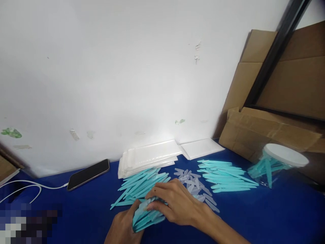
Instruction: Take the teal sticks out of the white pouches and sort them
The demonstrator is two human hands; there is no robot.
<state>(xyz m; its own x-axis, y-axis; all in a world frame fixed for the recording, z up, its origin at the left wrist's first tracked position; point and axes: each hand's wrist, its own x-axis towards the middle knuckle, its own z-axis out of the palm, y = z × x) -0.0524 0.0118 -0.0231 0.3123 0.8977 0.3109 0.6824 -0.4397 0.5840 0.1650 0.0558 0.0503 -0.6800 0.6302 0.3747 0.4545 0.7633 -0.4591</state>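
A bundle of turquoise flat sticks (148, 222) is gripped in my left hand (122, 226) at the bottom middle, thumb along its side. My right hand (179, 203) reaches over from the right, its fingers closed on the upper part of the same bundle. Just beyond the hands spreads a loose pile of turquoise sticks (142, 184). Small pale translucent spatula-like pieces (194, 183) lie scattered beside it, partly hidden by my right hand. Further right is another turquoise stick pile (225, 174), with its sticks lying roughly side by side.
A clear jar with a white lid (286, 154) lies tipped at the right, turquoise sticks inside. Flat white packets (152, 154) rest along the wall. A phone (88, 174) with a white cable (38, 184) is at left. Cardboard (269, 132) borders the blue table (83, 210) at right.
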